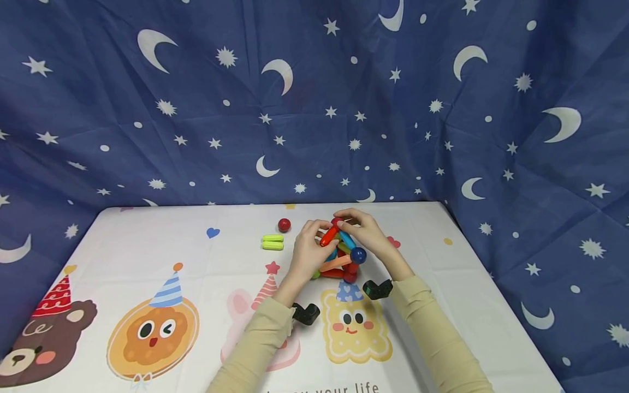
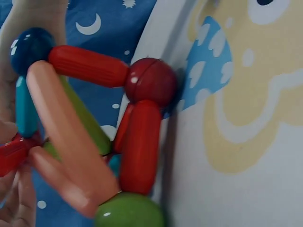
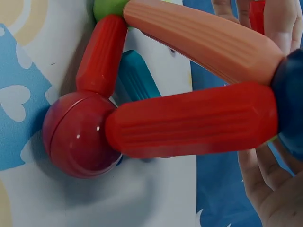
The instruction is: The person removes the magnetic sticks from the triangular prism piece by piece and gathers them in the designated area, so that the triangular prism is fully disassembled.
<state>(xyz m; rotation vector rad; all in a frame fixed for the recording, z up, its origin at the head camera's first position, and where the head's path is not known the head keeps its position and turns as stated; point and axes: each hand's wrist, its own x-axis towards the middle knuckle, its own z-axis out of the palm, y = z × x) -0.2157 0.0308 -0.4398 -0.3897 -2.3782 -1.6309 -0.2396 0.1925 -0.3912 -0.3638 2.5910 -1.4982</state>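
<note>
A model of chunky toy building rods and balls stands on the table between both hands. My left hand (image 1: pixel 307 252) pinches a red rod (image 1: pixel 328 237) at the model's upper left. At the rod's far end, fingers of my right hand (image 1: pixel 367 233) hold a small red ball (image 1: pixel 336 221). From that ball a blue rod (image 1: pixel 347 240) slopes down to a dark blue ball (image 1: pixel 358 255). Peach rods (image 2: pixel 71 127) run from the dark blue ball side toward a green ball (image 2: pixel 130 212). Low in front, a larger red ball (image 3: pixel 80 135) joins red rods (image 3: pixel 194 120).
Left of the model lie a loose red ball (image 1: pixel 284 225) and two yellow-green rods (image 1: pixel 272 246). The white table cloth (image 1: pixel 442 256) carries printed cartoon figures. A dark blue curtain (image 1: pixel 314 136) hangs along the table's back edge and right side.
</note>
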